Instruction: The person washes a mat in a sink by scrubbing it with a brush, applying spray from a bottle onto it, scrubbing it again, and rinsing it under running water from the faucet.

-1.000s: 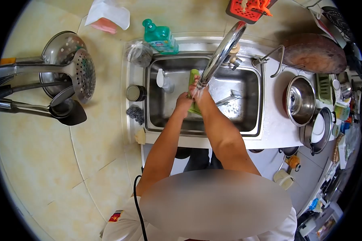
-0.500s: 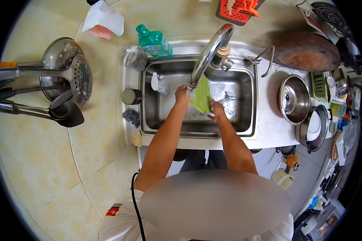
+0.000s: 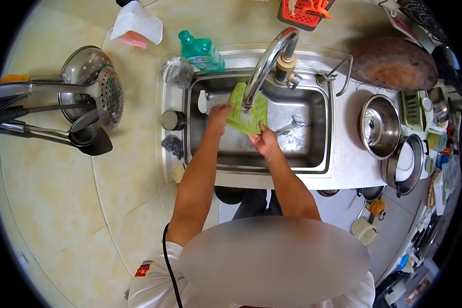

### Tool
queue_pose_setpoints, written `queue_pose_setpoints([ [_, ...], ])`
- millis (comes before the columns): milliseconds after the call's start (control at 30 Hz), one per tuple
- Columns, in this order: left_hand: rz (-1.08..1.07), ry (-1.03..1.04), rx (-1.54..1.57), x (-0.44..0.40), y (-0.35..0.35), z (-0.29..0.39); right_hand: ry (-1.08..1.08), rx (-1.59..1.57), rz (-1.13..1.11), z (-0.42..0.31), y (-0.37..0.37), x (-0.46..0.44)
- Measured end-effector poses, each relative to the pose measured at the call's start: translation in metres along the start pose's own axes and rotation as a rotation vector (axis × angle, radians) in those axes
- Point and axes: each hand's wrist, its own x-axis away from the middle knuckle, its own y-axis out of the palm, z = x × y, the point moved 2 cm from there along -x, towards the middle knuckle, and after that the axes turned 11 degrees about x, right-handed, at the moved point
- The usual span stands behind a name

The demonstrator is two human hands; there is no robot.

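Observation:
Both hands grip a flat light-green slotted plastic panel (image 3: 237,121) above the sink basin (image 3: 308,154). Around its left edge close the fingers of my left hand (image 3: 219,118). My right hand (image 3: 264,140) pinches the lower right corner, thumb on top. The panel lies beneath the curved chrome faucet (image 3: 264,66), whose spout covers part of it, and water appears to run onto its surface. A white bottle (image 3: 203,101) stands in the basin left of my left hand. On the basin floor, right of the panel, is a shiny, unclear object (image 3: 291,125).
Left of the basin are a green detergent bottle (image 3: 200,51), a plastic bag (image 3: 177,72), a lidded jar (image 3: 173,120) and a steel scourer (image 3: 173,146). A metal bowl (image 3: 390,131) and a pot (image 3: 415,177) stand right. Utensils (image 3: 108,97) hang at far left.
The panel has swung from steeply tilted to flatter, showing its slotted face. Both hands have moved left with it, still holding on.

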Motion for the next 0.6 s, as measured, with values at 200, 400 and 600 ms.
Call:
queue_pose_setpoints([
  [200,0.106,0.010,-0.017,0.033,0.009,0.023,-0.003,-0.006,-0.002,0.005,0.008,0.000],
  [400,0.109,-0.064,-0.010,0.018,-0.013,0.013,-0.004,0.138,0.036,-0.002,0.030,0.013],
  [600,0.152,-0.064,0.008,0.049,-0.027,0.018,-0.006,0.262,-0.109,0.007,0.023,0.021],
])
